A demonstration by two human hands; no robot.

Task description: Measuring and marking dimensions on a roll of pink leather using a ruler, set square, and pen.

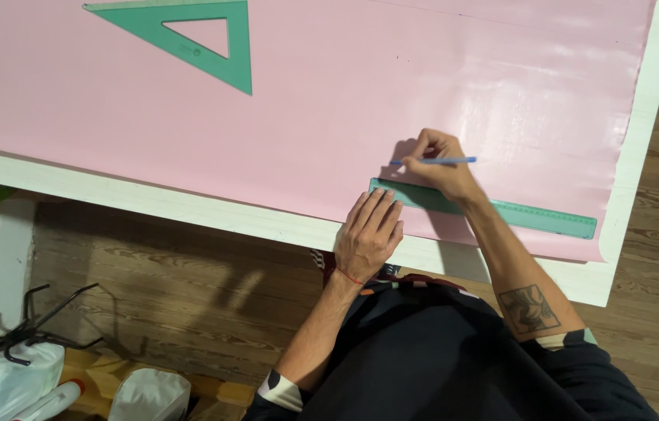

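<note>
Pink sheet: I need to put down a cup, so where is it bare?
The pink sheet is bare between the set square and the right hand, and toward the far right edge. It is crowded at the ruler, under both hands.

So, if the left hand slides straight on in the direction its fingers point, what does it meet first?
The left hand points up the sheet, fingertips on the green ruler. Beyond it lies the right hand with the blue pen, probably first, though slightly right of that line.
</note>
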